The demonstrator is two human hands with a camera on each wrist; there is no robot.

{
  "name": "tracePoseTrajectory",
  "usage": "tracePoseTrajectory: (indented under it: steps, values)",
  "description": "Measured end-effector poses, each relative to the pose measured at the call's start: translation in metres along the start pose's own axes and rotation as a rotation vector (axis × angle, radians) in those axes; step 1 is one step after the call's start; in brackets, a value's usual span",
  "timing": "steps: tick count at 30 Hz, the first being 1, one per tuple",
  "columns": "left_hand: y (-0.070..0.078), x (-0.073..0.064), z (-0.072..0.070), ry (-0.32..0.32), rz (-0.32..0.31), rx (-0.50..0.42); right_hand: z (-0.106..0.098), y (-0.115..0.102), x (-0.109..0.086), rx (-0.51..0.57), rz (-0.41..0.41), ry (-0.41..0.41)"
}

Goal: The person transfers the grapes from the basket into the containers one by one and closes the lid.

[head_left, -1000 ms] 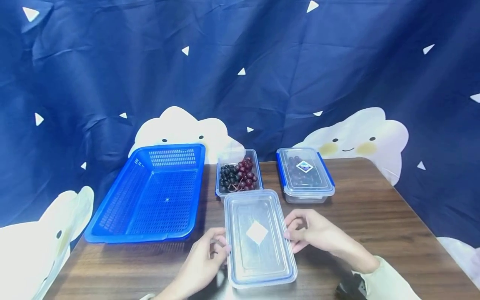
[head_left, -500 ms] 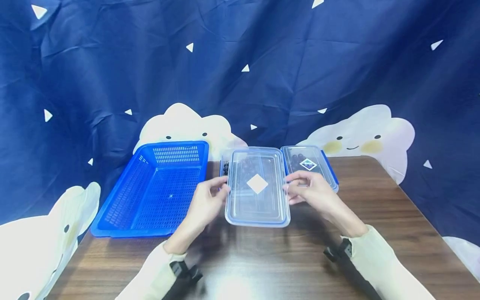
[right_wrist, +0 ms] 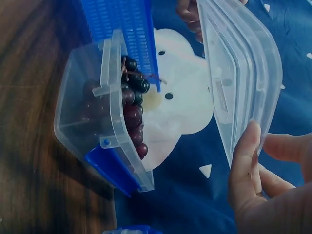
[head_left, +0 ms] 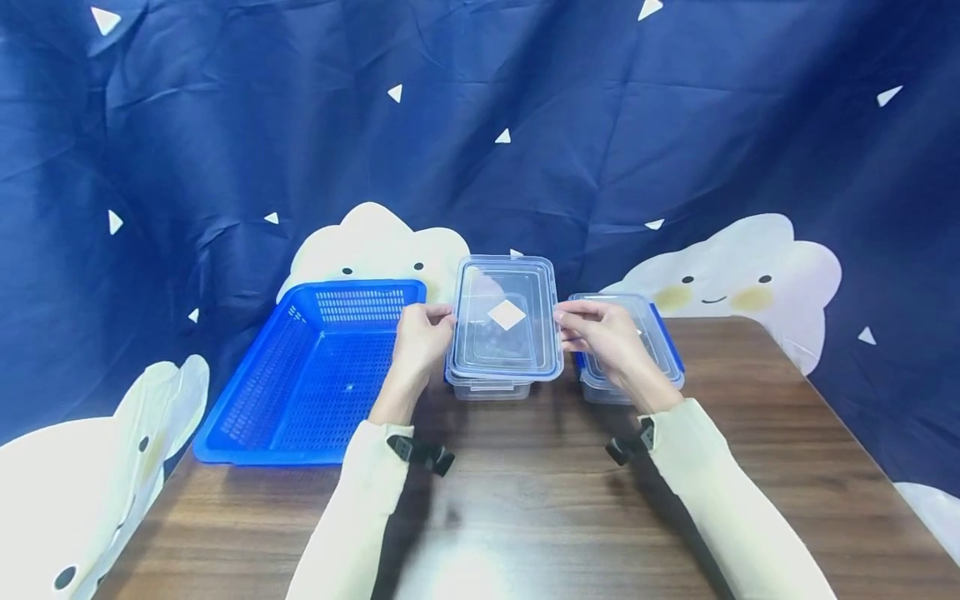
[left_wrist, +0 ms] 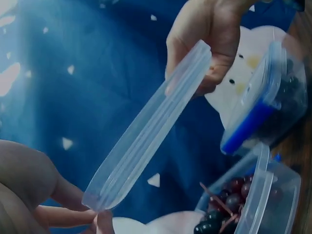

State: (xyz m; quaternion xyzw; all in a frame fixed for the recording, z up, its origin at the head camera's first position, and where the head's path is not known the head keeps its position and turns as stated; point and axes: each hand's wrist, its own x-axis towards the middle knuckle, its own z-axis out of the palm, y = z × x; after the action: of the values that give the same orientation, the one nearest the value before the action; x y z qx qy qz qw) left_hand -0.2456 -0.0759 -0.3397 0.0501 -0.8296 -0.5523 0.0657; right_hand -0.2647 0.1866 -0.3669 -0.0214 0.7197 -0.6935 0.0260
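A clear plastic lid with a white diamond sticker is pinched at its two long sides. My left hand grips its left edge, my right hand its right edge. Both wrist views show the lid raised above an open clear container, with a gap between them. Dark and red grapes fill that container, their tops rising above its rim. One blue side clip hangs down along the container's wall. From the head view, the lid covers most of the container and its grapes.
To the left stands a blue plastic basket with slotted walls. A second lidded container with blue clips sits on the right, partly behind my right hand. The wooden table meets a dark blue cloud-patterned curtain at the back.
Both hands have carried the lid from the table's front, away from me, to over the grape container. The grapes, visible earlier in the head view, are now behind the lid.
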Motion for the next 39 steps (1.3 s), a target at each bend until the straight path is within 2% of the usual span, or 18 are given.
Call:
tracePoseTrajectory:
  steps: [5,7,10,14,16,19,24,34,39]
  values:
    - [-0.002,0.03,0.004,-0.051,-0.083,0.069,0.003,0.003,0.021,0.035,0.029,0.024]
    - [-0.002,0.041,0.004,-0.086,-0.127,0.094,0.005,0.006,0.029,0.043,0.043,0.029]
    - [-0.005,0.056,0.002,-0.166,-0.211,0.08,0.007,0.012,0.039,0.05,0.077,0.02]
    - [-0.008,0.069,-0.002,-0.256,-0.29,0.058,0.012,0.02,0.049,0.025,0.12,0.008]
    - [-0.011,0.072,-0.003,-0.272,-0.303,0.067,0.014,0.024,0.054,0.013,0.136,0.009]
    - [-0.013,0.074,-0.001,-0.273,-0.302,0.092,0.015,0.029,0.059,-0.006,0.149,0.01]
    - [-0.009,0.072,0.0,-0.262,-0.264,0.158,0.014,0.028,0.061,-0.026,0.157,0.022]
    - [-0.01,0.071,-0.007,-0.21,-0.197,0.213,0.017,0.022,0.057,-0.026,0.146,0.046]
    - [-0.009,0.072,-0.012,-0.151,-0.102,0.254,0.017,0.013,0.053,-0.016,0.097,0.089]
